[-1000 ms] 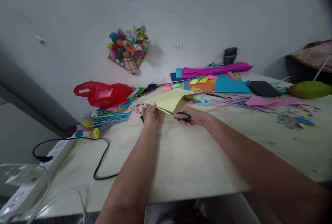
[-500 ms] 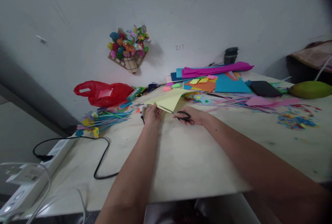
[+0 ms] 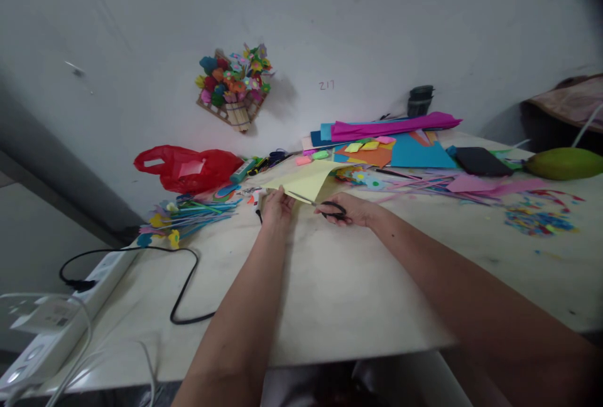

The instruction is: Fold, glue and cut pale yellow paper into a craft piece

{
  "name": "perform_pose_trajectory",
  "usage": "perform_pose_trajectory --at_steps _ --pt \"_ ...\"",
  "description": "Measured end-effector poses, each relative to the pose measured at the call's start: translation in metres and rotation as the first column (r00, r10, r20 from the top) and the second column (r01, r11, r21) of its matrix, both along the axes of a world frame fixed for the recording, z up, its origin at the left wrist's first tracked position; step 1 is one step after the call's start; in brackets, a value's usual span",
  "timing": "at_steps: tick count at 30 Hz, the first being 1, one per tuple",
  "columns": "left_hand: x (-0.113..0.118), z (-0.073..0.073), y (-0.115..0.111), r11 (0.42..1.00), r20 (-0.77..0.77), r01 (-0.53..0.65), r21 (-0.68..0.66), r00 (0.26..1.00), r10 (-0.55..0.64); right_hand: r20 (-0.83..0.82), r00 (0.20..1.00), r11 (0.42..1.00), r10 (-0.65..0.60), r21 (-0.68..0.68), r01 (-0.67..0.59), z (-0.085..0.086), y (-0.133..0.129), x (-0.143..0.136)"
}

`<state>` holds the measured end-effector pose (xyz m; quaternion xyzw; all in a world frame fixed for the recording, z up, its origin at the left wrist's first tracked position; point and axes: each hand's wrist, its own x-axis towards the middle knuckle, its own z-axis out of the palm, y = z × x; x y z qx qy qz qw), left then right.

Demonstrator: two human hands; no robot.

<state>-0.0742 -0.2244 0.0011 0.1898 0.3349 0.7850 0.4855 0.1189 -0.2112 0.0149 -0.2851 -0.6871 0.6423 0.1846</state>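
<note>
A pale yellow sheet of paper (image 3: 308,179) is held above the table by my left hand (image 3: 279,207), whose fingers are closed on its near edge. From the right, my right hand (image 3: 346,209) grips black-handled scissors (image 3: 335,210), with fingers in the loops. The scissor blades lie along the near edge of the sheet and point left toward my left fingers. Whether the blades are parted is too small to tell. Behind the sheet's right corner lie small paper flowers (image 3: 360,177).
A red plastic bag (image 3: 188,169) and paper flowers on stems (image 3: 188,222) are on the left. Coloured sheets (image 3: 419,151), a black phone-like slab (image 3: 483,161), a green fruit (image 3: 565,163) and paper scraps (image 3: 541,217) lie right. A black cable (image 3: 188,281) runs from a power strip (image 3: 101,287).
Almost nothing differs. Both hands, the yellow paper and the scissors stay in nearly the same place.
</note>
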Motion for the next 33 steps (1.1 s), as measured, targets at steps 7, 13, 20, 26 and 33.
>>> perform_pose_trajectory --at_steps 7,13,20,26,33 --pt "-0.0016 -0.0019 0.0014 1.000 -0.005 0.004 -0.008 1.000 -0.004 -0.003 1.000 1.000 0.013 0.008 -0.013 -0.0001 0.0013 0.0001" --pt "-0.0013 -0.0014 0.0012 1.000 -0.003 0.012 -0.003 1.000 -0.012 -0.007 1.000 1.000 0.014 -0.015 -0.014 0.0004 0.0005 0.0001" --pt "0.0011 -0.0033 0.0009 0.999 -0.021 0.032 -0.005 0.999 -0.033 0.002 1.000 1.000 0.012 -0.006 -0.012 -0.0010 0.0004 0.0002" --pt "0.0038 -0.0025 0.0001 0.999 -0.032 0.047 -0.027 0.998 -0.048 0.006 1.000 1.000 0.004 0.000 -0.004 -0.0023 0.0013 -0.0005" --pt "0.0041 -0.0005 -0.0012 0.999 -0.034 0.046 -0.025 0.998 -0.046 -0.002 1.000 1.000 0.003 -0.002 -0.003 -0.0006 0.0006 -0.0002"
